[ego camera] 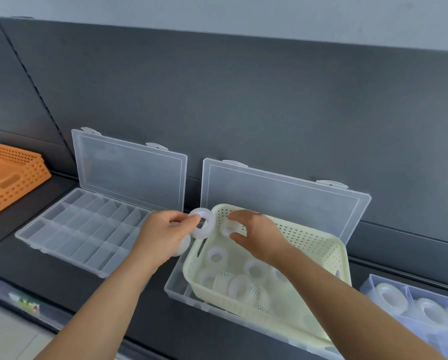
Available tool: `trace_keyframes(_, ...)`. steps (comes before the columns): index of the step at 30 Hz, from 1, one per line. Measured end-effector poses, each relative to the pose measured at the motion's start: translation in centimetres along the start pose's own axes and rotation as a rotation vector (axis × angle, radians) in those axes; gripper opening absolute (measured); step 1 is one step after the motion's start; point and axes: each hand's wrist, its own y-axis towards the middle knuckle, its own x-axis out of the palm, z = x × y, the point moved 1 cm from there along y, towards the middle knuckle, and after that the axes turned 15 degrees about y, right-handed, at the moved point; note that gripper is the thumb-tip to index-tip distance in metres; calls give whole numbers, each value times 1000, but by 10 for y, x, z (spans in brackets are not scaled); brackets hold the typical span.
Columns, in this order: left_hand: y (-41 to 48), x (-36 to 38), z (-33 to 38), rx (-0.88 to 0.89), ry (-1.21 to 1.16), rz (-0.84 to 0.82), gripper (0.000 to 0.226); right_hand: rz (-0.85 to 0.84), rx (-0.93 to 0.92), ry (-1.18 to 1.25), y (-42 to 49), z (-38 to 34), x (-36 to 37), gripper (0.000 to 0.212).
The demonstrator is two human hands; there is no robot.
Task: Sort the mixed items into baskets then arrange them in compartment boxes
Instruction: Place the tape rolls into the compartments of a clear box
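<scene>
Head view: the left hand [163, 235] is positioned over the gap between two clear boxes and pinches a white tape roll [203, 224] between thumb and fingertips, the roll held on edge just beside the near-left corner of the cream basket [319, 245]. A second roll [184, 246] is tucked under the same palm, partly hidden. The right hand [256, 236] is inside the basket at its far-left end, fingers and thumb curled round a third roll [228, 228] close to the perforated wall; blur prevents judging how firm the grasp is. Loose rolls [243, 284], some with dotted print, lie on the basket floor below the right forearm. The basket rests across the right compartment box [178, 289], whose lid stands open against the back panel [243, 100]. The left compartment box [82, 229] lies just beside it, lid also raised, with its dividers visible. An orange basket [15, 175] stands well apart at far left. A further clear box [373, 284] at far right holds tape rolls in its compartments. The worktop [145, 315] is dark grey, the back panel likewise, with a pale wall [243, 14] above.
</scene>
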Motion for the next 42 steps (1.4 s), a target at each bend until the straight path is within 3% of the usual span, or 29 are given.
trace_keyframes(6,-3,4,-9,-6,12,-4,15,77,-40,-285,6,-3,18,32)
trace_keyframes(8,-5,6,-8,7,-6,3,14,79,-42,-277,6,-3,19,30)
trace_keyframes(17,-22,38,19,91,-81,31,17,318,239,576,-58,9,-49,18)
trace_keyframes(25,-67,132,91,246,-147,-147,16,576,370,727,-180,59,-130,13)
trace_keyframes(35,-132,296,194,411,-10,-372,4,864,538,437,-332,189,-240,13)
trace_keyframes(42,-143,365,211,360,61,-360,8,736,684,146,-367,271,-256,17)
